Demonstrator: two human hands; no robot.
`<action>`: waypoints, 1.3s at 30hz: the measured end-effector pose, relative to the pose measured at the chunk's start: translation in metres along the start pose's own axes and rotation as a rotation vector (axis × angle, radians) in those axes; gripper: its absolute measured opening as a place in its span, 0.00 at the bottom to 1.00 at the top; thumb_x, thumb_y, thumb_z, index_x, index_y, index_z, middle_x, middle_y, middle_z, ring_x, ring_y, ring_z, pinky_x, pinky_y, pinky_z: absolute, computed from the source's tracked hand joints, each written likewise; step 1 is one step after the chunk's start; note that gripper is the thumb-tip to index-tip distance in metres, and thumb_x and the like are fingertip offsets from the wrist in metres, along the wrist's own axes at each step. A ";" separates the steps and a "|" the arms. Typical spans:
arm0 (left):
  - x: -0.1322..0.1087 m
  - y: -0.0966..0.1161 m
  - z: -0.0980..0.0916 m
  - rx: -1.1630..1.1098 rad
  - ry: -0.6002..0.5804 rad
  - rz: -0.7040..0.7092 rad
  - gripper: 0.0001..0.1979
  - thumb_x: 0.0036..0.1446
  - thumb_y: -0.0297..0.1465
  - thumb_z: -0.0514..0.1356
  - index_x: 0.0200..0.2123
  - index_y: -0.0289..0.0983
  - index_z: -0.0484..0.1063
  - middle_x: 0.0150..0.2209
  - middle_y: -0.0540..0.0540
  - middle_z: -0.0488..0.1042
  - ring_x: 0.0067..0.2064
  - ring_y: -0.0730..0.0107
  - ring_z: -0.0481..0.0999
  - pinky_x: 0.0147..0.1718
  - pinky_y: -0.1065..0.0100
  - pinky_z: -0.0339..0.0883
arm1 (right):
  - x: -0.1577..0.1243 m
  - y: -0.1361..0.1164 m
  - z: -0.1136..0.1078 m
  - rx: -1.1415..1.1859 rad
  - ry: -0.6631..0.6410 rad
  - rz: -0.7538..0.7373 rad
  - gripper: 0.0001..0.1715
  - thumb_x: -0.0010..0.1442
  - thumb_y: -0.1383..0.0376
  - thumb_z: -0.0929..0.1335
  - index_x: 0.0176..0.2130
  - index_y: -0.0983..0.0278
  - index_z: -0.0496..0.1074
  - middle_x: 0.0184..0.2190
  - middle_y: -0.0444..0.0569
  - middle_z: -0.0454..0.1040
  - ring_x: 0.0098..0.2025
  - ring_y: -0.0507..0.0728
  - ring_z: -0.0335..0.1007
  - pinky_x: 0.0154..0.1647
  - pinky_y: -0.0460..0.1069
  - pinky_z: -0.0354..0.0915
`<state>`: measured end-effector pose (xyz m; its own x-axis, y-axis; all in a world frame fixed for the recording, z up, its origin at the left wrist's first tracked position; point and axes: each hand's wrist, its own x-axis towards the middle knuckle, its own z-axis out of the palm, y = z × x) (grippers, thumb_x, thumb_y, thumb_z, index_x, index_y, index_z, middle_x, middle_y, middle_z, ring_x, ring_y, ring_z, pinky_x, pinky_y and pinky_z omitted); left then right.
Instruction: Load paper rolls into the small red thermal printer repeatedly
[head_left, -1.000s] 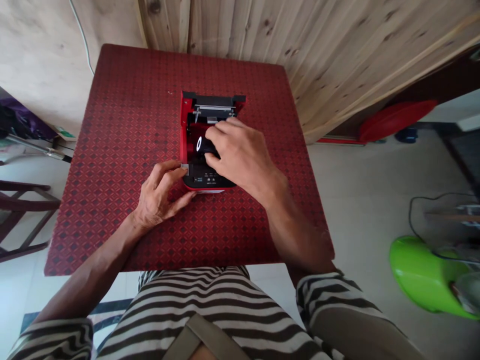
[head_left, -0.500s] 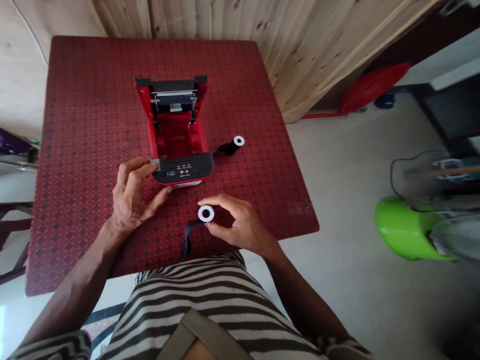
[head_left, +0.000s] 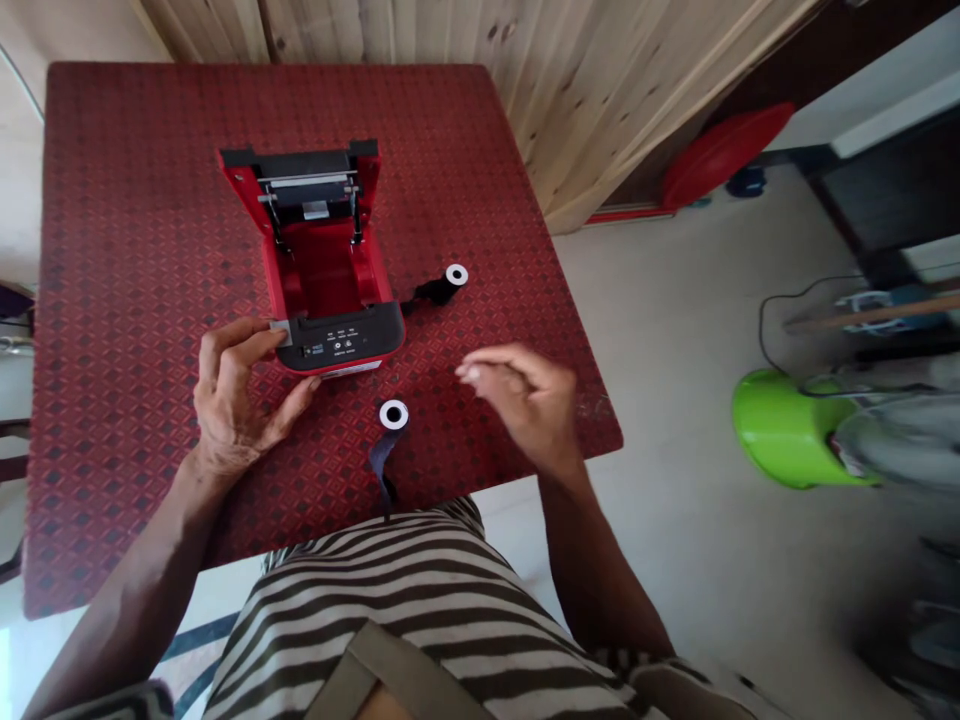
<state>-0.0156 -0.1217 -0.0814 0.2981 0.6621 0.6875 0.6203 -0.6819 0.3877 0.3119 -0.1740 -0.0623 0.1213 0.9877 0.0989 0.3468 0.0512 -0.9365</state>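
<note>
A red and black label printer (head_left: 330,340) stands on the table with its lid (head_left: 311,185) raised and its red inner bay in view. My left hand (head_left: 236,390) grips its front left corner, fingers on the grey latch and thumb at the front edge. In front of the printer, a ribbon roll (head_left: 394,415) with a white core stands on end, its dark tail trailing toward me. To its right, my right hand (head_left: 521,400) hovers with thumb and fingers pinched together and nothing visible in them. A second ribbon roll (head_left: 456,275) stands right of the printer, its black strip reaching toward the printer's side.
The red patterned table (head_left: 150,200) meets a wooden plank wall (head_left: 420,30) at the back. Beyond its right edge, a green bucket (head_left: 780,430) and a red round object (head_left: 731,155) are on the floor side. My striped shirt (head_left: 390,590) is close to the table's front edge.
My right hand has let go of the near ribbon roll and moved right and up, its fingers pinching together. My left hand stays at the printer corner. The whole view has shifted slightly.
</note>
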 end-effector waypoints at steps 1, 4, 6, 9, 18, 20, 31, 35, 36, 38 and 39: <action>0.000 0.000 0.000 -0.016 -0.003 -0.017 0.35 0.57 0.42 0.78 0.64 0.45 0.71 0.54 0.41 0.77 0.56 0.54 0.79 0.54 0.52 0.79 | 0.012 0.004 -0.008 -0.028 0.111 -0.012 0.06 0.67 0.59 0.74 0.42 0.57 0.83 0.36 0.45 0.88 0.35 0.55 0.84 0.37 0.50 0.79; -0.001 0.000 0.001 -0.011 -0.009 -0.036 0.34 0.58 0.41 0.77 0.63 0.46 0.71 0.55 0.41 0.76 0.57 0.54 0.79 0.55 0.52 0.80 | 0.053 0.028 -0.026 -0.078 0.233 -0.078 0.08 0.66 0.58 0.74 0.44 0.56 0.84 0.40 0.46 0.87 0.39 0.56 0.84 0.40 0.52 0.79; 0.000 0.000 0.001 0.031 -0.004 -0.014 0.33 0.59 0.42 0.76 0.64 0.46 0.70 0.54 0.42 0.76 0.56 0.54 0.79 0.55 0.53 0.81 | 0.079 0.043 -0.034 -0.066 0.146 -0.093 0.13 0.63 0.57 0.75 0.47 0.57 0.84 0.46 0.48 0.87 0.45 0.58 0.84 0.45 0.55 0.80; 0.000 0.002 0.000 0.052 -0.011 -0.018 0.32 0.60 0.42 0.75 0.64 0.47 0.69 0.55 0.42 0.77 0.56 0.55 0.80 0.55 0.53 0.82 | 0.102 0.055 -0.035 -0.063 -0.124 -0.090 0.26 0.58 0.56 0.79 0.56 0.55 0.82 0.53 0.49 0.85 0.51 0.60 0.82 0.50 0.57 0.79; 0.001 0.006 -0.003 0.088 -0.043 -0.024 0.28 0.67 0.43 0.69 0.65 0.43 0.68 0.56 0.44 0.77 0.58 0.54 0.81 0.55 0.49 0.84 | 0.110 0.063 0.006 -0.127 -0.066 -0.121 0.35 0.58 0.52 0.79 0.60 0.58 0.74 0.54 0.54 0.83 0.48 0.61 0.81 0.45 0.56 0.77; 0.002 0.006 -0.003 0.085 -0.031 -0.009 0.30 0.65 0.44 0.71 0.65 0.45 0.68 0.55 0.43 0.77 0.57 0.54 0.81 0.53 0.49 0.85 | 0.114 0.065 0.011 -0.196 -0.051 -0.128 0.21 0.61 0.55 0.76 0.53 0.58 0.78 0.49 0.50 0.84 0.47 0.60 0.81 0.46 0.56 0.76; -0.001 0.006 -0.003 0.019 -0.031 -0.030 0.32 0.64 0.40 0.73 0.67 0.46 0.69 0.56 0.39 0.78 0.57 0.52 0.82 0.53 0.51 0.85 | 0.096 0.000 -0.003 0.108 -0.163 -0.185 0.19 0.67 0.51 0.73 0.54 0.53 0.74 0.54 0.48 0.81 0.56 0.60 0.80 0.59 0.57 0.76; -0.003 0.006 -0.001 0.017 -0.036 -0.060 0.32 0.63 0.39 0.73 0.68 0.48 0.68 0.56 0.38 0.78 0.57 0.51 0.82 0.53 0.50 0.86 | 0.087 -0.054 -0.009 0.052 -0.315 -0.188 0.32 0.66 0.35 0.69 0.56 0.53 0.74 0.48 0.49 0.80 0.48 0.62 0.81 0.47 0.57 0.79; -0.004 0.006 -0.001 0.020 -0.033 -0.056 0.32 0.64 0.40 0.72 0.68 0.48 0.68 0.56 0.39 0.78 0.57 0.51 0.82 0.53 0.50 0.86 | 0.087 -0.064 -0.007 0.026 -0.352 -0.196 0.34 0.65 0.34 0.69 0.55 0.54 0.74 0.46 0.49 0.80 0.47 0.62 0.81 0.45 0.57 0.78; -0.005 0.007 -0.001 0.025 -0.035 -0.049 0.32 0.65 0.40 0.71 0.68 0.47 0.67 0.56 0.39 0.77 0.57 0.52 0.82 0.52 0.52 0.87 | 0.090 -0.076 0.002 -0.023 -0.411 -0.237 0.31 0.64 0.36 0.72 0.51 0.55 0.76 0.42 0.47 0.80 0.44 0.60 0.80 0.43 0.55 0.77; -0.006 0.007 0.000 0.023 -0.040 -0.047 0.32 0.66 0.40 0.71 0.68 0.46 0.66 0.57 0.39 0.77 0.57 0.53 0.82 0.52 0.53 0.87 | 0.093 -0.080 0.009 -0.050 -0.432 -0.262 0.28 0.64 0.39 0.74 0.49 0.56 0.76 0.41 0.46 0.80 0.43 0.59 0.80 0.43 0.54 0.77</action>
<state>-0.0131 -0.1306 -0.0821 0.2967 0.7055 0.6436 0.6509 -0.6426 0.4043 0.2874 -0.0848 0.0189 -0.3680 0.9141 0.1705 0.3592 0.3089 -0.8807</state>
